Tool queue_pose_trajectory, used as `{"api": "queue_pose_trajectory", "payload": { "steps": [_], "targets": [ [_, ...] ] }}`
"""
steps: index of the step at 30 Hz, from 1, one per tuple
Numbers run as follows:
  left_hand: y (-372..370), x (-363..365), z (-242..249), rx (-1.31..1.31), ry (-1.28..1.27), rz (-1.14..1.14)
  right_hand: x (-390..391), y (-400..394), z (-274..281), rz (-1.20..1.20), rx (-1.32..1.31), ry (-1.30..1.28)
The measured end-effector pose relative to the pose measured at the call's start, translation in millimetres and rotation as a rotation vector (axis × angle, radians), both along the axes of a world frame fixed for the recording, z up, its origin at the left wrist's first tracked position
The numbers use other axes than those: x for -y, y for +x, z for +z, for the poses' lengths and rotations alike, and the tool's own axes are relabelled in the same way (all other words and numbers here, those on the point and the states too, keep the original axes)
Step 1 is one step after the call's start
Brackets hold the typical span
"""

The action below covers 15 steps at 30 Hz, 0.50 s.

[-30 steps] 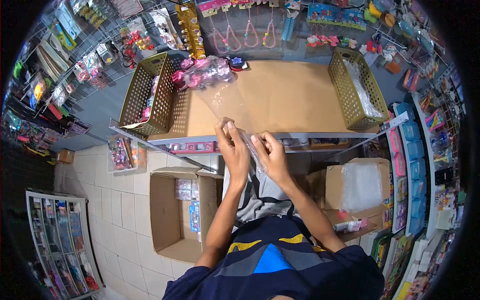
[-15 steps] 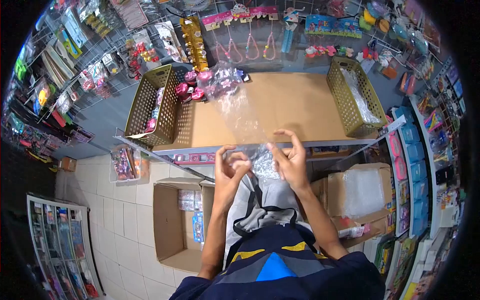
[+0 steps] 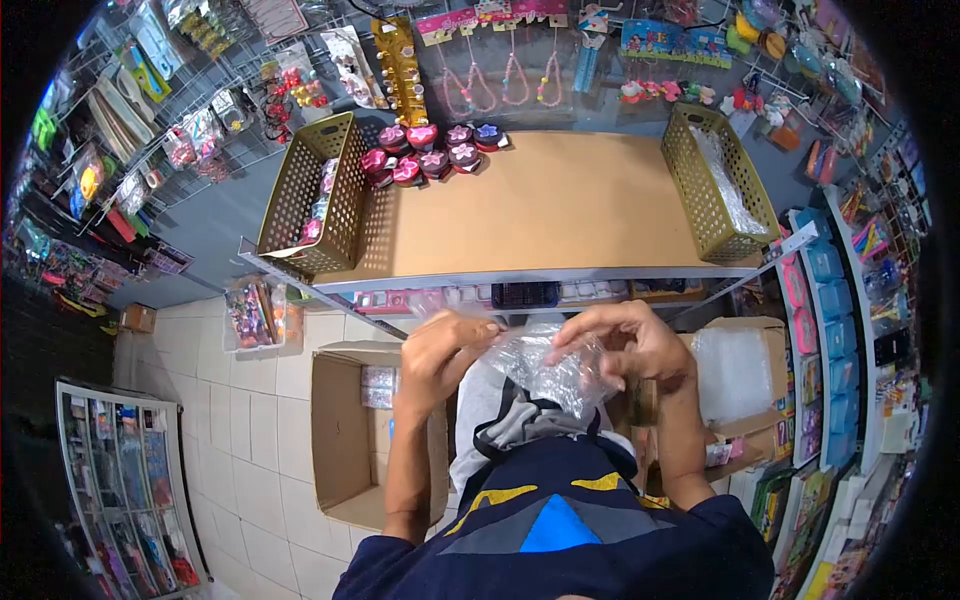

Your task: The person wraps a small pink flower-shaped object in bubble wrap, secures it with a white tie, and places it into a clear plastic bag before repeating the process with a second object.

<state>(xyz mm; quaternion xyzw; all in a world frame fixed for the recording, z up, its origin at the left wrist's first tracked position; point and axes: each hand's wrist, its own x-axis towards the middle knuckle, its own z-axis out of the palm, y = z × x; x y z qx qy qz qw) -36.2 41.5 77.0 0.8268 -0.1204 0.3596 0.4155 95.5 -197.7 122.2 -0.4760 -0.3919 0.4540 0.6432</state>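
A crinkled clear plastic bag (image 3: 548,372) hangs between my hands above my lap, in front of the shelf edge. My left hand (image 3: 440,352) pinches its upper left side between thumb and fingers. My right hand (image 3: 640,348) has its fingers curled round the bag's right side, and the thumb shows lower down. Whether anything lies inside the bag I cannot make out. Beyond my hands, a cluster of pink, red and blue flower-topped items (image 3: 430,158) sits at the shelf's back left.
An olive basket (image 3: 330,225) holding items stands left on the tan shelf (image 3: 530,225); another basket (image 3: 735,195) with clear plastic stands right. Below are an open cardboard box (image 3: 340,440), a second carton (image 3: 775,350) and a clear tub (image 3: 262,320). Packaged goods hang on the wall grid.
The clear plastic, earlier stretched out over the shelf, is now drawn in close to my body and bunched. Both hands have come nearer to me, the right one also further right.
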Motion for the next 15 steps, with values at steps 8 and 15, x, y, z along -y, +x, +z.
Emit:
{"api": "queue_pose_trajectory", "payload": {
  "steps": [8, 15],
  "targets": [
    [-32, -13, -41, -0.326, -0.607, 0.165, -60, 65, -18, 0.081, 0.152, 0.025],
    [-56, -24, -63, -0.176, -0.84, 0.365, -242, 201, -137, -0.72, 0.635, -0.344]
  ]
}}
